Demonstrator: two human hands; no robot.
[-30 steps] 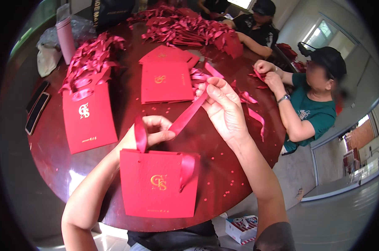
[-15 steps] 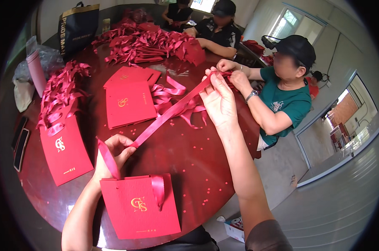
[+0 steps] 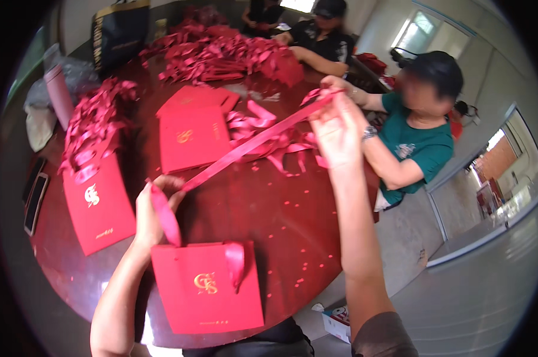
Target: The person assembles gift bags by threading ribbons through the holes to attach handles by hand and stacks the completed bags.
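A long pink-red satin ribbon [image 3: 251, 143] stretches diagonally between my two hands. My left hand [image 3: 156, 205] pinches its lower end, just above a red paper gift bag [image 3: 207, 303] with a gold emblem. The ribbon runs from the bag's top up to this hand, and a short ribbon end hangs over the bag's front. Farther up and right, my right hand [image 3: 337, 131] has its fingers closed on the ribbon's far end. Beyond the taut ribbon lie flat red bags [image 3: 193, 140] in a stack, with loose ribbons [image 3: 260, 122] beside them.
More ribboned bags [image 3: 99, 205] lie at the left, near phones [image 3: 36, 203] and a pink bottle [image 3: 57, 92]. A large heap of ribboned bags [image 3: 221, 56] covers the far table. A person in green [image 3: 420, 143] works close by my right hand; other people sit at the back. Red dots are scattered across the tabletop [image 3: 233, 208].
My right hand has moved a little farther up and right, drawing out a longer stretch of ribbon. My left hand still pinches the ribbon near the bag. The whole view has shifted slightly.
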